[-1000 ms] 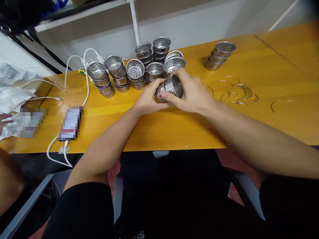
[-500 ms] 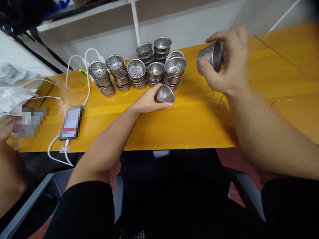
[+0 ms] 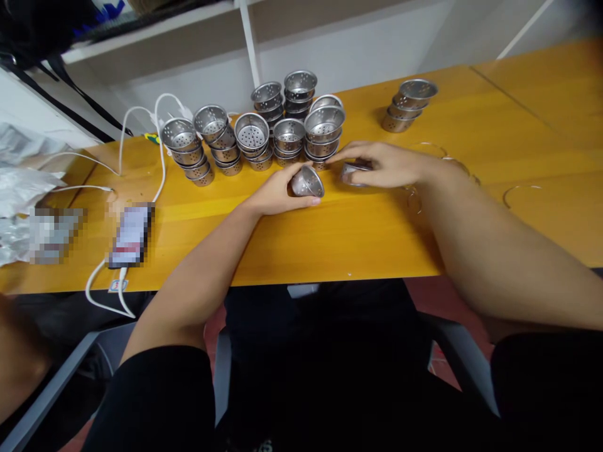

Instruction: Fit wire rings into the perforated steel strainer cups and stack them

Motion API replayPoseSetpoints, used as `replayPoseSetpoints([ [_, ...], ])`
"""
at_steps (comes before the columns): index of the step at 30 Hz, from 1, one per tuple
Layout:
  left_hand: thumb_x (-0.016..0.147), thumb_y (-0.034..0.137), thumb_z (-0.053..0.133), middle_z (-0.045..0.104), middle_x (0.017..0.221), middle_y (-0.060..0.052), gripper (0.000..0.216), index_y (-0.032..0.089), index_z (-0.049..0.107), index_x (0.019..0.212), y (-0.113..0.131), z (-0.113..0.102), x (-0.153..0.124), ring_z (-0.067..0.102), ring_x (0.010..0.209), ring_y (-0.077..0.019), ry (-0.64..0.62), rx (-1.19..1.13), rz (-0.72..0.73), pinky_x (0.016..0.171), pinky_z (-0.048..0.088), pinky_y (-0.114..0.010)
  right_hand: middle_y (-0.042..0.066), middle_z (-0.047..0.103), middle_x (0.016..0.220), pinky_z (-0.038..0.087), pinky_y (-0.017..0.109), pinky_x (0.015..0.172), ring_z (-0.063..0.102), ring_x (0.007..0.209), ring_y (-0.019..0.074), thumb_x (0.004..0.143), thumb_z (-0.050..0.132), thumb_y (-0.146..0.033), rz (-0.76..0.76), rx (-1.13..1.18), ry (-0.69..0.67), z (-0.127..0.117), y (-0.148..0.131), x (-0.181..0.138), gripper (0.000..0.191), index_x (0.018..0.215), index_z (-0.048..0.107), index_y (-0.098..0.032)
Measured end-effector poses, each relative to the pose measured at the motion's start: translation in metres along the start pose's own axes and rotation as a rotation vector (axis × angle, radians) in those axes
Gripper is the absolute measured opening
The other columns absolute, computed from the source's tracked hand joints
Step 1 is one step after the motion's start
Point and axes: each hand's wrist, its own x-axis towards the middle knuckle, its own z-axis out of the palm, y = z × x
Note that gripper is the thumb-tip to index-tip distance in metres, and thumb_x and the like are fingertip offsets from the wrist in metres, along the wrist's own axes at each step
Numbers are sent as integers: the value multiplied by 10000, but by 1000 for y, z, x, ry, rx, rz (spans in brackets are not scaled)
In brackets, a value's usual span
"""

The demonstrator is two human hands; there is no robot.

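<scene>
A small perforated metal cup [image 3: 307, 181] is tilted on its side in my left hand [image 3: 277, 188], its mouth facing right. My left thumb lies along the lower side, and the fingers pass behind it. Close by, my right hand [image 3: 384, 164] reaches over a second perforated cup [image 3: 349, 169], low over the tabletop. Its thumb and fingers close around that cup, hiding part of it; the index finger stretches left toward the stacks. Several stacks of the same cups [image 3: 325, 122] stand just behind my hands. A separate short stack [image 3: 409, 103] stands farther back on the right.
The yellow table [image 3: 282, 251] has its front edge near my lap. On the left lie a phone [image 3: 132, 235] with a white cable [image 3: 94, 295] and clear plastic bags [image 3: 23, 188]. Thin wire-like loops [image 3: 414, 201] lie under my right forearm. A shelf [image 3: 188, 37] rises behind.
My right hand has come down and left from the back right, where it held a cup raised. A short stack now shows there. My left hand keeps its cup. The co-worker's hand has left the bags.
</scene>
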Motion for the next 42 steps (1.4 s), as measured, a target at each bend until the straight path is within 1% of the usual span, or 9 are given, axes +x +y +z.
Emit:
replayPoseSetpoints([
  [7,828,779,995,587,1969,-236,1272,111,584,1830,-7,1,5,591,1857,-455,17,54,-15,1619,433,-574,89,777,1693,535,759,1407,728,1557,500,1055,860,-597,29,-54,44,15,11,11,671,1697,817,-405],
  [16,861,749,1000,795,1653,-243,962,150,712,1556,-18,4,8,775,1596,-445,128,53,55,1460,591,-609,99,792,1659,570,721,1390,750,1515,471,1021,857,-553,36,-56,49,16,0,15,571,1552,867,-343],
  [20,849,817,1011,821,1488,-197,823,205,753,1335,-22,2,10,805,1467,-439,183,104,66,1356,647,-623,106,838,1538,634,614,1307,803,1346,389,1085,875,-461,244,-65,48,2,2,7,441,1494,827,-303],
  [26,852,802,1012,819,1568,-189,920,227,678,1488,-37,7,16,820,1510,-414,244,-37,101,1380,654,-632,310,647,1737,532,452,1357,675,1572,381,1026,1067,-283,620,-222,465,-8,11,2,870,1718,593,-50],
  [31,805,728,1025,815,1589,-213,1006,219,576,1547,-49,10,18,857,1455,-384,262,-146,103,1326,703,-592,339,460,1901,405,390,1478,555,1739,371,995,1095,-205,735,-190,530,-3,19,10,1068,1832,449,-52],
  [35,773,828,1032,816,1608,-227,1070,224,570,1525,-45,8,17,866,1462,-378,240,-170,68,1331,703,-559,345,492,1898,394,422,1495,526,1790,380,994,1103,-179,769,-181,510,1,19,16,1131,1877,411,-31],
  [37,748,870,1038,823,1613,-236,1103,220,581,1514,-39,6,15,873,1458,-385,233,-181,42,1334,705,-568,350,569,1845,458,402,1434,593,1730,354,1063,1071,-236,740,-176,503,-2,16,14,1058,1872,430,-1],
  [40,721,887,1042,823,1637,-250,1129,215,600,1512,-32,5,12,873,1467,-401,243,-177,7,1352,698,-597,319,723,1672,571,346,1228,748,1484,274,1289,801,-335,736,-203,531,-19,10,1,632,1779,590,4],
  [42,711,901,1037,817,1660,-245,1134,222,613,1514,-29,5,12,863,1484,-402,247,-161,-9,1366,687,-601,264,812,1498,591,352,1089,793,1289,242,1336,617,-268,782,-290,494,-36,6,-13,407,1643,756,-38],
])
